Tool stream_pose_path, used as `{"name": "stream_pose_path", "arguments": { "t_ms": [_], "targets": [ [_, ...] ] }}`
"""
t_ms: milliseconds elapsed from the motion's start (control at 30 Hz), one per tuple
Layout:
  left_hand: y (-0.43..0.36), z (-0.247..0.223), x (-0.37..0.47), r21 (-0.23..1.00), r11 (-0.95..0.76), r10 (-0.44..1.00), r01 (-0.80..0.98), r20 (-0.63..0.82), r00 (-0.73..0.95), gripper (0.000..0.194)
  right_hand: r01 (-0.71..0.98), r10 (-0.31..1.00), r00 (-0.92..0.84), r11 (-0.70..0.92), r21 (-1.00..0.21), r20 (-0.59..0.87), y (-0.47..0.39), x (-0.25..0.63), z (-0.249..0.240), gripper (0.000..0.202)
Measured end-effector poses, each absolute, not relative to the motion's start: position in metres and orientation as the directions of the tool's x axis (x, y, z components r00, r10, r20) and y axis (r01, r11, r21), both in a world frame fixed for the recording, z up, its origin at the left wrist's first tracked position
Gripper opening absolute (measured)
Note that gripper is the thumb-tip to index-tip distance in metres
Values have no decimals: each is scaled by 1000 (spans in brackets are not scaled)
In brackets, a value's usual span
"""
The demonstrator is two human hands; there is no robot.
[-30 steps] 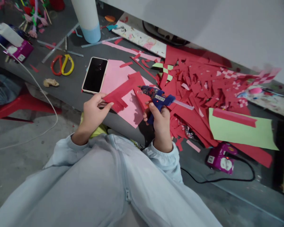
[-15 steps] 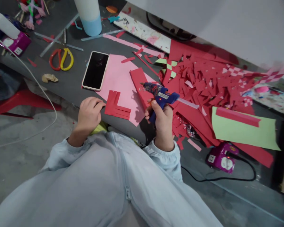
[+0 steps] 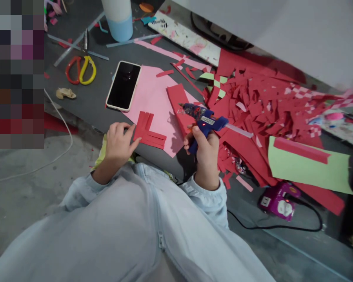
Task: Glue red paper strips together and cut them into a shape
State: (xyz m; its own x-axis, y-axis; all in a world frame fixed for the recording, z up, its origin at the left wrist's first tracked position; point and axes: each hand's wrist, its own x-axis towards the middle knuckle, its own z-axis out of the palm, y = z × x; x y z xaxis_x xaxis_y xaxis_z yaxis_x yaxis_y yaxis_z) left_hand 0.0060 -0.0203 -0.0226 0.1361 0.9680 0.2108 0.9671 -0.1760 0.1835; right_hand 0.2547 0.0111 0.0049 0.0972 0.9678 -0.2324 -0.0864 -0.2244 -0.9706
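Observation:
In my right hand (image 3: 204, 147) is a blue hot glue gun (image 3: 207, 120), its nozzle pointing left and a clear glue stick jutting from its back. A small red light glows on it. My left hand (image 3: 119, 143) is at the left edge of an L-shaped piece of red paper strips (image 3: 144, 131), thumb and fingers apart, the thumb tip touching its lower left corner. One arm of that piece is slit into strips. It lies partly over a pink paper sheet (image 3: 155, 90). A folded red paper strip (image 3: 176, 102) rests beneath the glue gun's nozzle.
A phone (image 3: 124, 86) lies on the pink sheet's left side, with scissors (image 3: 80, 70) farther left. Behind stands a white and blue bottle (image 3: 117, 19). Red scraps (image 3: 253, 98) pile up at right, near green paper (image 3: 308, 164) and a purple power socket (image 3: 279, 201) with a black cord.
My left thumb has spread from the fingers and moved onto the red piece's corner. My right hand keeps the glue gun in about the same place. The view has shifted slightly.

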Motion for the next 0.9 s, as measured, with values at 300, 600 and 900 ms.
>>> {"name": "stream_pose_path", "arguments": {
  "t_ms": [300, 600, 900],
  "targets": [
    [-20, -29, 5, 238, -218, 951, 946, 269, 151, 33, -83, 968, 96, -226, -971, -234, 12, 255, 4, 41],
    [-19, -29, 9, 218, -329, 922, 919, 283, 264, 28, -73, 969, 94, -224, -972, -230, 12, 255, 2, 41],
    [-20, -30, 11, 195, -433, 892, 880, 237, 386, 36, -60, 961, 109, -247, -967, -252, 13, 253, 5, 44]
  ]
}}
